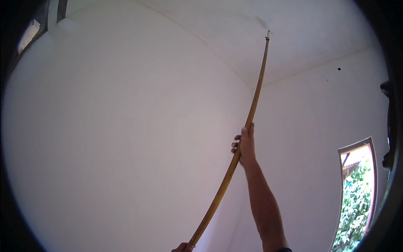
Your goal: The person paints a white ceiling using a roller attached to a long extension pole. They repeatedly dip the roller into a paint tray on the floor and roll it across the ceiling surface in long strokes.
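A long yellow-brown wooden pole [222, 189] rises from the lower edge toward the ceiling, leaning to the right at its top. Around its middle, my right hand [247, 145] is closed, with the arm raised and the fingertips showing on the pole's left side. Lower down, my left hand [182, 248] grips the pole; the frame's bottom edge cuts off most of this hand. A small pale piece [268, 35] is fixed to the pole's top end, too small to name. That tip lies close to a grey smudge [262, 22] on the ceiling; whether it touches the ceiling I cannot tell.
Plain white walls [126, 134] meet in a corner beyond the pole, below a pale ceiling [218, 25]. At the right, a narrow window [357, 197] shows green leaves outside. A dark-framed opening [31, 35] is at the upper left. Dark objects [387, 159] stand at the right rim.
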A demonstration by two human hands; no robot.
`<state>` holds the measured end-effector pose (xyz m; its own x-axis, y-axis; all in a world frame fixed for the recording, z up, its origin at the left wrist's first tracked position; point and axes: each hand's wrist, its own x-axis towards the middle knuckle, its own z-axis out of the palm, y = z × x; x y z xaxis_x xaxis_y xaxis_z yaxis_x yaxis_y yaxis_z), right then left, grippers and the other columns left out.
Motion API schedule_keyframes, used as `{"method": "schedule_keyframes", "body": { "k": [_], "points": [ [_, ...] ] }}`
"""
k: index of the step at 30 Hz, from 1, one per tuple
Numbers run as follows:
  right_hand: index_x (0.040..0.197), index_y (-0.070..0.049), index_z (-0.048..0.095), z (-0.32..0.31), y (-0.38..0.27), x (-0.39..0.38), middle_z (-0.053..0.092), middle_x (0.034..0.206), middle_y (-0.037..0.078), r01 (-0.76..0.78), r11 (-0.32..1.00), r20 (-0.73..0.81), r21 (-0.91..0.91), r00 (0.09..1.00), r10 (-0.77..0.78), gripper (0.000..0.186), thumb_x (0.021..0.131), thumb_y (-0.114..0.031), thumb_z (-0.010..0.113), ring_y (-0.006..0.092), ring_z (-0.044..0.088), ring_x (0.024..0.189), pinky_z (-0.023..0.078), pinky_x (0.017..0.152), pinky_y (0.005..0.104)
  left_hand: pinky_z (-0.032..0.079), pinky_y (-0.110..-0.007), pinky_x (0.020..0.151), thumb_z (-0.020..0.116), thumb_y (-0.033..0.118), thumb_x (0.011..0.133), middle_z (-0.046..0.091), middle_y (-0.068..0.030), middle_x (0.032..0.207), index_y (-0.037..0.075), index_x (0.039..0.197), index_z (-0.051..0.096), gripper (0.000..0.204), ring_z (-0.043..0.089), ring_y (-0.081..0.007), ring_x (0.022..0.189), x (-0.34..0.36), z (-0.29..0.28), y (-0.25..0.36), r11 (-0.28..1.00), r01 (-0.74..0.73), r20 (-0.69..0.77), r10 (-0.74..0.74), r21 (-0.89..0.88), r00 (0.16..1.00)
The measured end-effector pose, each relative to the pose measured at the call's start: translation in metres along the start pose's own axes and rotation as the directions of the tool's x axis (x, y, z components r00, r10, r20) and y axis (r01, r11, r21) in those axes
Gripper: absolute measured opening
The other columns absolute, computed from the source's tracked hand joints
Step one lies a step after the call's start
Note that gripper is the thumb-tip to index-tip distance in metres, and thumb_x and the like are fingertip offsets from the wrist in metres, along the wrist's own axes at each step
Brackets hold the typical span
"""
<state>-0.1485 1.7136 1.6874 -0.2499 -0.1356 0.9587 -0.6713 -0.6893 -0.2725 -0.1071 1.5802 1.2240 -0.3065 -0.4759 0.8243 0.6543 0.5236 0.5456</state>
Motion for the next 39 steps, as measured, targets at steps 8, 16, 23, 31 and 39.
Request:
{"method": "schedule_keyframes", "body": {
  "k": [8, 16, 23, 31, 39],
  "points": [
    [0.167, -0.033, 0.003, 0.008, 0.035, 0.017, 0.043, 0.072, 0.0, 0.029, 0.992, 0.087, 0.12, 0.995, -0.039, 0.07, 0.111, -0.033, 0.045, 0.009, 0.045, 0.053, 0.045, 0.046, 0.0264, 0.048, -0.027, 0.051, 0.061, 0.042, 0.106, 0.058, 0.0006, 0.071, 0.005, 0.101, 0.061, 0.037, 0.053, -0.009, 0.057, 0.07, -0.013, 0.019, 0.992, 0.082, 0.158, -0.096, 0.093, 0.983],
    [0.166, -0.031, 0.003, 0.011, 0.047, 0.077, 0.043, 0.071, 0.0, 0.084, 0.991, 0.057, 0.109, 0.994, -0.091, 0.069, 0.11, -0.031, 0.044, 0.0099, 0.045, 0.052, 0.046, 0.045, 0.0281, 0.041, -0.026, 0.049, 0.058, 0.047, 0.106, 0.055, 0.0, 0.07, 0.002, 0.1, 0.062, 0.046, 0.049, -0.0066, 0.055, 0.138, 0.003, 0.013, 0.976, 0.131, 0.107, -0.114, -0.171, 0.988],
    [0.166, -0.029, 0.005, 0.01, 0.054, 0.093, 0.044, 0.068, 0.0, 0.116, 0.992, 0.052, 0.057, 0.992, -0.119, 0.068, 0.11, -0.029, 0.044, 0.0104, 0.046, 0.051, 0.046, 0.043, 0.0286, 0.04, -0.025, 0.048, 0.057, 0.046, 0.108, 0.051, 0.0011, 0.065, 0.002, 0.096, 0.062, 0.046, 0.047, -0.0059, 0.054, 0.153, 0.013, 0.015, 0.974, 0.123, 0.122, -0.101, -0.192, 0.987],
    [0.165, -0.029, 0.006, -0.006, 0.078, 0.116, 0.043, 0.066, 0.001, 0.14, 0.989, 0.083, 0.052, 0.986, -0.144, 0.067, 0.11, -0.03, 0.043, 0.0114, 0.046, 0.05, 0.046, 0.044, 0.0291, 0.037, -0.023, 0.044, 0.055, 0.049, 0.108, 0.05, 0.0015, 0.068, 0.004, 0.1, 0.06, 0.046, 0.043, -0.0055, 0.051, 0.168, 0.039, 0.001, 0.965, 0.115, 0.12, -0.088, -0.236, 0.989],
    [0.164, -0.031, 0.009, -0.007, 0.08, 0.105, 0.05, 0.081, 0.006, 0.141, 0.99, 0.038, 0.022, 0.989, -0.141, 0.064, 0.11, -0.034, 0.044, 0.0128, 0.049, 0.054, 0.05, 0.049, 0.03, 0.036, -0.023, 0.045, 0.058, 0.049, 0.106, 0.05, 0.0019, 0.065, 0.004, 0.093, 0.061, 0.046, 0.044, -0.0052, 0.051, 0.175, 0.053, -0.01, 0.98, 0.055, -0.018, -0.059, -0.194, 0.998]
  ]
}}
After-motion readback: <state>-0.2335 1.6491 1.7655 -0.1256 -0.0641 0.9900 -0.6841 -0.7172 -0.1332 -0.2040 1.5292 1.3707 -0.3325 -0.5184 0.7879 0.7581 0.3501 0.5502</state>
